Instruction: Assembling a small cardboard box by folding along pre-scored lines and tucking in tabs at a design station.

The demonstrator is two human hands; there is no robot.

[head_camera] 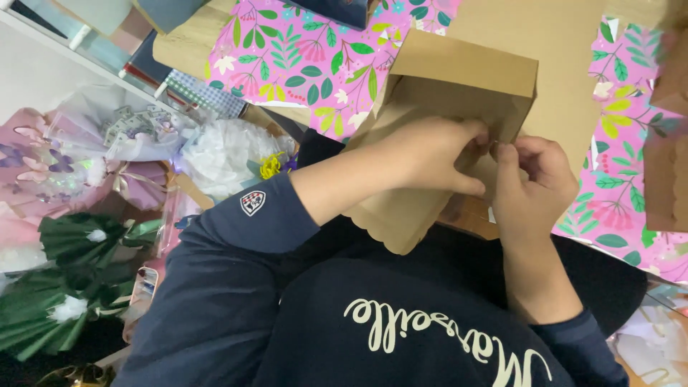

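Observation:
A brown kraft paper bag (459, 79) with a scalloped lower edge lies tilted over the front edge of a wooden table (552, 64). My left hand (430, 154) presses on the bag's middle, fingers curled against its side. My right hand (534, 179) pinches the bag's edge close beside the left hand's fingertips. What sits between the fingers is too small to tell. Both arms wear dark blue sleeves.
Pink floral wrapping paper (308, 61) covers the table at the left, with another sheet (620, 172) at the right. Wrapped bouquets in pink (50, 165), white (222, 154) and green paper (79, 272) lie on the floor at the left. A second brown bag (670, 150) is at the right edge.

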